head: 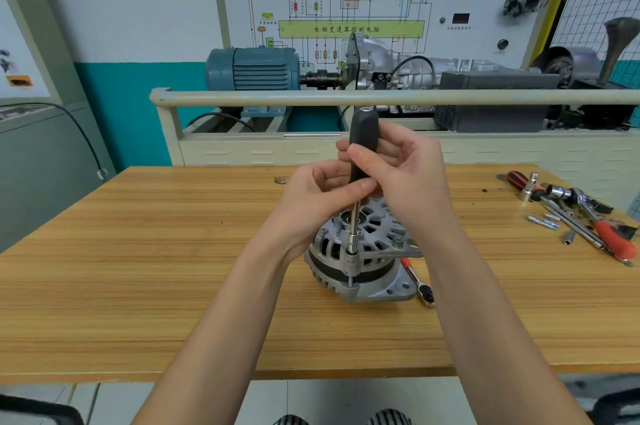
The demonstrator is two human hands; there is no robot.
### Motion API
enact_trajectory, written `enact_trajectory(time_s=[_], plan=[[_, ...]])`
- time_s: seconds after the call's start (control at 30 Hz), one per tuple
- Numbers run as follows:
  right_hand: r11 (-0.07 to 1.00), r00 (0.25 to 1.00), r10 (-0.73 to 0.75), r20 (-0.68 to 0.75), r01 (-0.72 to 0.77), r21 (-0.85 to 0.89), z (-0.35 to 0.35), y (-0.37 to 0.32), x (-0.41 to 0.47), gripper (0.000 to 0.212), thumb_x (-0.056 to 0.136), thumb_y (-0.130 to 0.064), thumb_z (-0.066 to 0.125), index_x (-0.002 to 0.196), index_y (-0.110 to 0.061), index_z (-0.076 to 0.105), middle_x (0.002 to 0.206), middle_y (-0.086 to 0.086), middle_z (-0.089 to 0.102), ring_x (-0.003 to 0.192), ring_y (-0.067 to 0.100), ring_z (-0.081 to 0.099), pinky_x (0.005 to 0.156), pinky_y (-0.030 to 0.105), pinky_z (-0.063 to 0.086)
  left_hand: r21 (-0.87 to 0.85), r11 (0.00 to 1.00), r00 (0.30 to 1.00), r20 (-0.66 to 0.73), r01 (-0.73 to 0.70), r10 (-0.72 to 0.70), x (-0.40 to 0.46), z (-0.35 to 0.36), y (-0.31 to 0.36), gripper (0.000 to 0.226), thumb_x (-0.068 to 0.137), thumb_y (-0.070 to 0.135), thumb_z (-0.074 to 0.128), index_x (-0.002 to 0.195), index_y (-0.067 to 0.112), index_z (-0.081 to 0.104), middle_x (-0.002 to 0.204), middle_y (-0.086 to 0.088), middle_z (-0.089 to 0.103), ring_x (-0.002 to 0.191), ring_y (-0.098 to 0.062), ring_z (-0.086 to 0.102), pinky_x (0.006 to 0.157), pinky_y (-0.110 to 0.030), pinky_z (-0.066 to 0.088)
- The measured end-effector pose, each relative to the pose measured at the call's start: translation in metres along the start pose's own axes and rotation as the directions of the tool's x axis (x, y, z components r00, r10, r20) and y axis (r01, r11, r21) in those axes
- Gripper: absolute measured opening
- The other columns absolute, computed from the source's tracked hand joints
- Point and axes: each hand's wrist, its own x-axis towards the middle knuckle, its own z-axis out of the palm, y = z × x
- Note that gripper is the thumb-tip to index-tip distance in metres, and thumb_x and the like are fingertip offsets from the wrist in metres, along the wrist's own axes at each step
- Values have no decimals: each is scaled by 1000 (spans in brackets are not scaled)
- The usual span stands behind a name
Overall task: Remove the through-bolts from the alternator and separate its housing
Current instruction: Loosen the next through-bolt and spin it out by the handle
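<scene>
A grey aluminium alternator (pixel 363 251) stands upright on the wooden table (pixel 173 268), pulley end down. A nut driver with a black handle (pixel 360 147) stands vertically, its socket (pixel 352 248) seated on a through-bolt at the housing's front edge. The bolt's shank (pixel 350 281) shows in the gap between the two housing halves. My left hand (pixel 318 196) pinches the lower end of the handle. My right hand (pixel 405 175) wraps its fingers round the handle from the right.
A ratchet with a red grip (pixel 417 281) lies right of the alternator. Several sockets, extension bars, loose bolts and red-handled tools (pixel 581 216) are scattered at the table's right end. Behind the table stands a training bench with a blue motor (pixel 252 69) and a rail (pixel 381 97).
</scene>
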Motion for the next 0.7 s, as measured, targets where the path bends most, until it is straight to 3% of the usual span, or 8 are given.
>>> enact_trajectory(time_s=[0.07, 0.17, 0.27, 0.37, 0.47, 0.53, 0.6, 0.7], plan=[[1000, 998, 19, 52, -20, 13, -2, 0, -1, 24, 91, 0, 58, 111, -12, 63, 99, 1, 72, 95, 12, 70, 86, 35, 57, -75, 996, 996, 88, 39, -32, -2, -3, 1, 41, 85, 12, 60, 118, -12, 59, 111, -26, 67, 103, -31, 66, 98, -44, 51], [999, 991, 25, 130, -29, 30, -4, 0, -2, 28, 96, 0, 49, 121, -11, 57, 110, 0, 69, 105, 9, 66, 91, 30, 54, -119, 993, 999, 37, 22, -17, -2, -4, -1, 31, 78, 9, 64, 105, -5, 66, 94, -15, 73, 89, -22, 71, 88, -33, 56], [1000, 994, -12, 111, 11, 7, -3, -2, -2, 34, 89, -3, 63, 121, -11, 57, 112, 1, 67, 108, 9, 64, 94, 25, 51, -39, 998, 996, -78, -42, 38, 0, -2, -2, 32, 60, 11, 76, 90, 2, 69, 79, -5, 74, 76, -16, 70, 76, -26, 57], [993, 996, -94, 4, 94, -71, 2, -4, -2, 30, 81, -6, 73, 109, -10, 64, 102, 5, 71, 99, 15, 68, 91, 34, 54, 84, 994, 987, -135, -75, 86, 2, 2, 0, 43, 53, 15, 80, 89, -4, 67, 78, -5, 73, 76, -17, 69, 77, -28, 57], [997, 997, -77, 24, 77, 7, 4, -4, -2, 23, 87, -2, 65, 100, -20, 64, 96, 3, 72, 95, 18, 70, 88, 39, 56, 115, 992, 998, -28, -53, 56, 1, 1, 2, 42, 66, 19, 75, 101, -3, 67, 91, -11, 73, 87, -21, 69, 85, -33, 56], [997, 996, -37, 77, 31, 66, 1, -5, -1, 25, 91, -1, 58, 102, -23, 61, 99, 0, 72, 97, 14, 69, 88, 36, 56, 33, 999, 995, 101, -13, 10, -1, -1, 2, 35, 79, 17, 66, 108, -2, 66, 97, -10, 73, 94, -22, 68, 88, -33, 55], [997, 992, -12, 129, 3, 75, -1, -6, -1, 24, 93, -3, 55, 106, -23, 60, 105, -2, 70, 102, 10, 68, 90, 33, 55, -26, 1000, 992, 128, 13, -10, -3, -2, 3, 31, 82, 14, 62, 108, -3, 66, 95, -10, 74, 92, -22, 69, 88, -32, 54], [998, 995, -48, 89, 52, -43, 0, -5, -2, 30, 85, -13, 69, 114, -14, 60, 108, -2, 69, 103, 7, 65, 89, 22, 52, 26, 999, 1000, -17, -22, 23, -2, 1, 5, 22, 70, 13, 73, 92, 8, 72, 86, -7, 75, 85, -18, 71, 81, -29, 56]])
